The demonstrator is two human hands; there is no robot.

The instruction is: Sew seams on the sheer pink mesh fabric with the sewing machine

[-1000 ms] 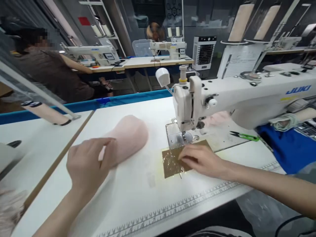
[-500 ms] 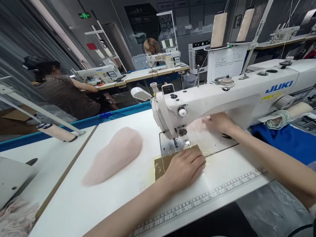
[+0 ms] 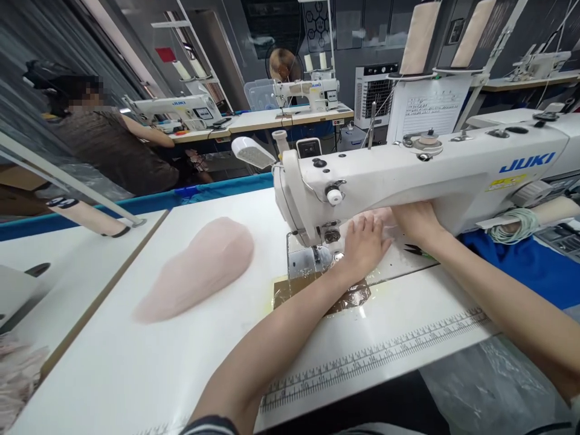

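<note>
A white sewing machine stands in front of me. My left hand reaches in beside its needle area, fingers stretched out over thin pink fabric under the machine arm. My right hand is further right under the same arm, at the fabric's edge; its fingers are hidden. Below my left forearm, a brown plate under clear tape lies at the machine's metal bed plate. Another sheer pink piece of fabric lies flat on the left of the white table. Small dark-bladed snips rest beside my right wrist.
A ruler strip runs along the table's front edge. Thread cones stand above the machine, and blue cloth lies at the right. Pink fabric is bunched at lower left. A co-worker sits at another machine.
My left hand has moved forward and right, from the brown plate onto the pink fabric under the machine arm. My right hand's fingers have gone out of sight behind the arm. The view has shifted slightly.
</note>
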